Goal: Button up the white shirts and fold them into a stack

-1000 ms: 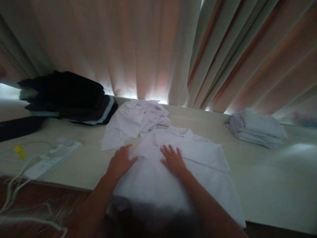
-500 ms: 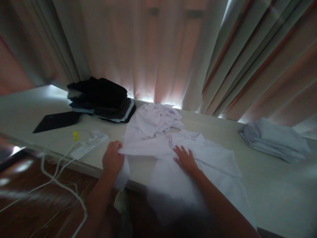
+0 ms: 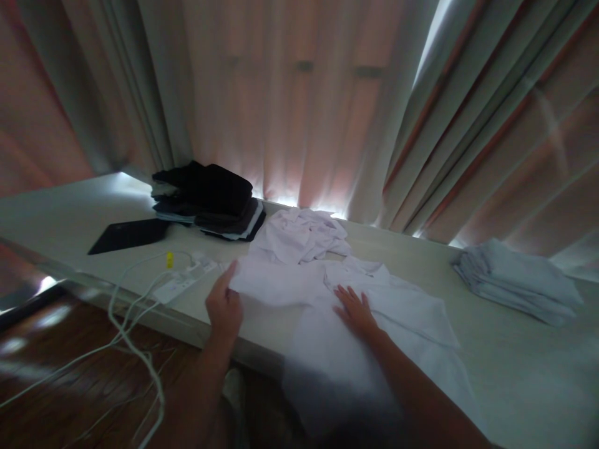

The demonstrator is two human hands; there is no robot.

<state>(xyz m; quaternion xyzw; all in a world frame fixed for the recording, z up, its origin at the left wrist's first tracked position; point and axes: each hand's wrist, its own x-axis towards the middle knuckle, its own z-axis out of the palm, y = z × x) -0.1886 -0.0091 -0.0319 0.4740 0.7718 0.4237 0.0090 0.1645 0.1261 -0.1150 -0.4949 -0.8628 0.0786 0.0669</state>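
A white shirt (image 3: 412, 315) lies spread on the pale ledge (image 3: 510, 368), its lower part hanging over the front edge towards me. My left hand (image 3: 225, 305) is closed on the end of one sleeve, which stretches leftward from the collar area. Fingers spread, my right hand (image 3: 358, 310) rests flat on the shirt's upper part just below the collar. Behind the sleeve sits a crumpled white garment (image 3: 304, 234).
A stack of dark folded clothes (image 3: 210, 196) stands at the back left, near a flat black object (image 3: 128, 236). A white power strip (image 3: 185, 280) with trailing cables (image 3: 124, 330) lies left of my hand. Folded pale clothes (image 3: 519, 277) are piled at right. Curtains (image 3: 309, 125) hang behind.
The sleeve end in my left hand is lifted and spread wider, and the cloth that hung below that hand no longer shows. My right hand stays flat on the shirt. The view has shifted slightly.
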